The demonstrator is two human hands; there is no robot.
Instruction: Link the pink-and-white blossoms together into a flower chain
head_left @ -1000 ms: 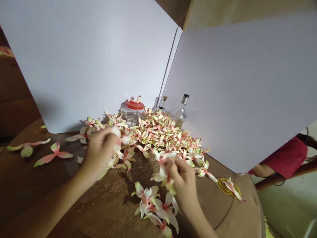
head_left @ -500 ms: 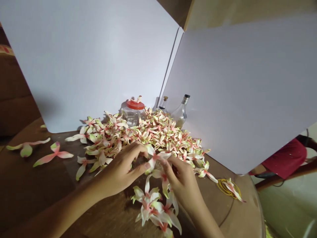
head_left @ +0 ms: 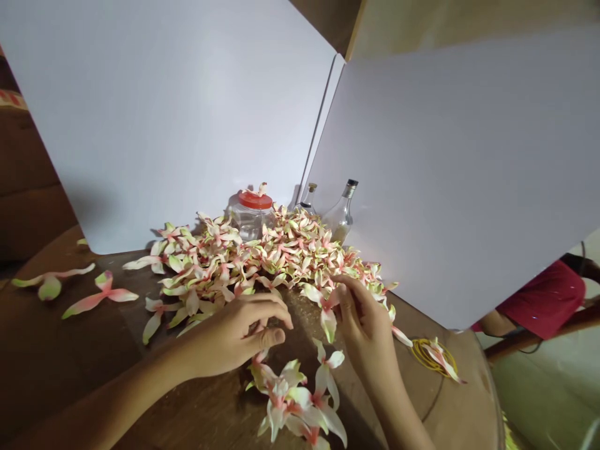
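My right hand [head_left: 368, 322] pinches one petal of a white and pink flower [head_left: 328, 306] between thumb and fingers. The flower's other petals, tinged green at the tips, hang free to the left. My left hand [head_left: 253, 328] is half curled, with a gap between thumb and fingers and nothing visible in it. In front of both hands, near the bottom of the view, lies a cluster of similar flowers [head_left: 295, 400]. Behind them spreads a large heap of these flowers [head_left: 300, 250]; my left fingers are nearest to its front edge.
White boards [head_left: 178, 125] stand upright behind the heap. A red-lidded jar [head_left: 253, 215] and two glass bottles, one black-capped [head_left: 344, 212], stand there. Single flowers [head_left: 105, 292] lie left on the round brown table [head_left: 459, 400]. A yellow coil [head_left: 435, 356] lies right, near a person's red garment [head_left: 544, 300].
My left hand has let go of the flower and drawn down and slightly away. My right hand has moved a little right and up with a flower pinched in it.
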